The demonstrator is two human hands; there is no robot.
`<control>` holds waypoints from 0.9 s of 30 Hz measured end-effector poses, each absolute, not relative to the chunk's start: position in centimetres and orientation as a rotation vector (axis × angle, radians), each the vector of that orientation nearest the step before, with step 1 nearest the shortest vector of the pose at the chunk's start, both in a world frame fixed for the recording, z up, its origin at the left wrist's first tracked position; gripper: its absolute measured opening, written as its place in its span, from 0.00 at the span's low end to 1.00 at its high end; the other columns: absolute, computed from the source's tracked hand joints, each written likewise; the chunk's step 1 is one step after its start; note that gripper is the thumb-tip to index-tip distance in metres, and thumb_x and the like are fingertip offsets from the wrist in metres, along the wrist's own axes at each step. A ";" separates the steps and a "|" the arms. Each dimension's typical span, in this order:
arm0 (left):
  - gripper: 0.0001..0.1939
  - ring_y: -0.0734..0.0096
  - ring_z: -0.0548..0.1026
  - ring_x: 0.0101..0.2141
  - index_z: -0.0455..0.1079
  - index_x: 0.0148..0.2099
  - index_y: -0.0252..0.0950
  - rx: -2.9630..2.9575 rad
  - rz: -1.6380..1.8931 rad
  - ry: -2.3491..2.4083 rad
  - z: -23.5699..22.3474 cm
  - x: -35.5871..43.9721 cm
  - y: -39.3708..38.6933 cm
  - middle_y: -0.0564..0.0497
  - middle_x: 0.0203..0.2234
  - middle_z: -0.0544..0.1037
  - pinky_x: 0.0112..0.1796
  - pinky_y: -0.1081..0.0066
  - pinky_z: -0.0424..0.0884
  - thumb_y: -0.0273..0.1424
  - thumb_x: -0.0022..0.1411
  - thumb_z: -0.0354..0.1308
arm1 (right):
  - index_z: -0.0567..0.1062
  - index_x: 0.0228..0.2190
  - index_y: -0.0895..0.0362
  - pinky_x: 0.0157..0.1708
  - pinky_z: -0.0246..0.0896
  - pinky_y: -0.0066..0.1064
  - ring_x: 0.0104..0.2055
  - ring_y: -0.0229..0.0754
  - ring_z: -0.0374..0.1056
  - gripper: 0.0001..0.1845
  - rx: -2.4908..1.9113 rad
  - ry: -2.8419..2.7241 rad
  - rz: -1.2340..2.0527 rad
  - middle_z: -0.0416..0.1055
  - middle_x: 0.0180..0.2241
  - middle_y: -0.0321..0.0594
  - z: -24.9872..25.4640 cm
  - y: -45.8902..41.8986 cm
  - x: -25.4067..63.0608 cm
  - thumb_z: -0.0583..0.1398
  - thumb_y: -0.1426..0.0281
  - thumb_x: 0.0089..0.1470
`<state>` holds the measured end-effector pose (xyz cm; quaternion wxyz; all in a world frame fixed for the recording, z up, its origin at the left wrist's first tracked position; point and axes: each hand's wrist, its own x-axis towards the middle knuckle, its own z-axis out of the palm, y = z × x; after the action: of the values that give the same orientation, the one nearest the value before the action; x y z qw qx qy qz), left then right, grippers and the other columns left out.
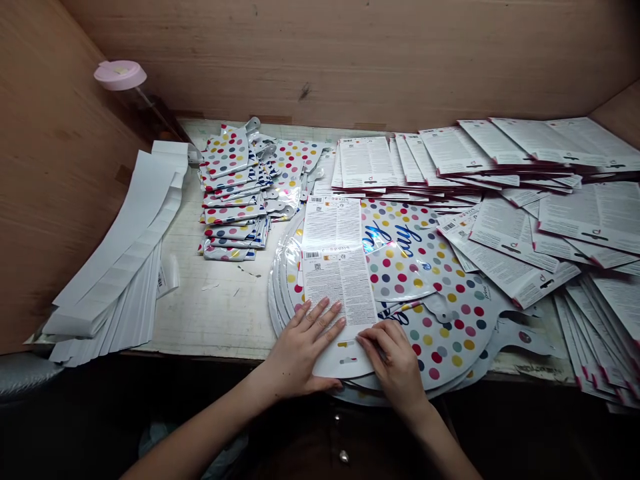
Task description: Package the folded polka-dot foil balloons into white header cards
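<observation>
A long white printed card (340, 283) with small text, barcodes and a hang hole near its lower end lies on a stack of round polka-dot balloons (453, 347). My left hand (307, 347) is spread flat on the card's lower left part, fingers apart. At the card's lower right edge, my right hand (395, 363) has thumb and fingertips pinched together on the edge; anything smaller between them is hidden. To the right of the card, a folded polka-dot balloon (400, 280) with blue lettering rests on the stack.
Folded polka-dot balloons (230, 200) are piled at the back left. White paper strips (120, 247) fan out at far left, near a bottle with a pink lid (120, 75). Printed packets (520, 247) cover the right side. Wooden panels (320, 60) enclose the table.
</observation>
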<state>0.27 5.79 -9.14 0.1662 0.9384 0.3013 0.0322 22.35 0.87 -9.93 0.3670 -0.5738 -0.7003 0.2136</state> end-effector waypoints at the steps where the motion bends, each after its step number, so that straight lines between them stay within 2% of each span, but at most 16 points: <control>1: 0.51 0.46 0.42 0.68 0.40 0.72 0.36 2.673 0.101 0.854 -9.2 0.3 5.8 0.44 0.70 0.43 0.64 0.48 0.38 0.62 0.58 0.48 | 0.69 0.35 0.55 0.37 0.60 0.37 0.37 0.43 0.61 0.06 -1.479 -1.822 0.553 0.65 0.32 0.40 -10.0 0.9 22.3 0.57 0.78 0.61; 7: 0.51 0.46 0.44 0.68 0.42 0.71 0.36 2.681 0.134 0.851 -9.1 0.4 5.9 0.43 0.69 0.45 0.64 0.48 0.38 0.62 0.57 0.48 | 0.67 0.33 0.55 0.37 0.57 0.40 0.36 0.45 0.60 0.06 -1.552 -1.864 0.468 0.65 0.32 0.40 -10.8 0.5 21.8 0.56 0.76 0.62; 12: 0.51 0.45 0.44 0.67 0.42 0.71 0.36 2.691 0.133 0.852 -9.2 0.4 5.8 0.43 0.69 0.46 0.64 0.47 0.39 0.62 0.57 0.49 | 0.70 0.41 0.56 0.40 0.61 0.38 0.39 0.44 0.62 0.07 -1.516 -1.767 0.450 0.64 0.35 0.41 -10.4 0.3 21.7 0.56 0.78 0.61; 20: 0.51 0.45 0.43 0.68 0.40 0.72 0.36 2.716 0.098 0.864 -9.4 0.3 5.8 0.43 0.70 0.44 0.63 0.46 0.41 0.63 0.58 0.45 | 0.67 0.34 0.56 0.37 0.58 0.38 0.36 0.45 0.62 0.05 -1.622 -1.917 0.329 0.65 0.32 0.41 -11.1 1.0 21.5 0.55 0.74 0.63; 27: 0.51 0.45 0.44 0.67 0.43 0.71 0.33 2.757 0.159 0.842 -9.4 0.3 5.9 0.40 0.69 0.47 0.64 0.47 0.41 0.63 0.58 0.46 | 0.66 0.32 0.56 0.39 0.56 0.38 0.35 0.44 0.63 0.11 -1.516 -2.160 0.337 0.66 0.32 0.41 -9.2 -1.4 23.5 0.48 0.72 0.66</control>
<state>0.32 5.90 -9.39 0.1271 0.9472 0.2893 0.0548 23.55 -1.40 -9.24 0.2384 -0.5534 -0.7886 0.1229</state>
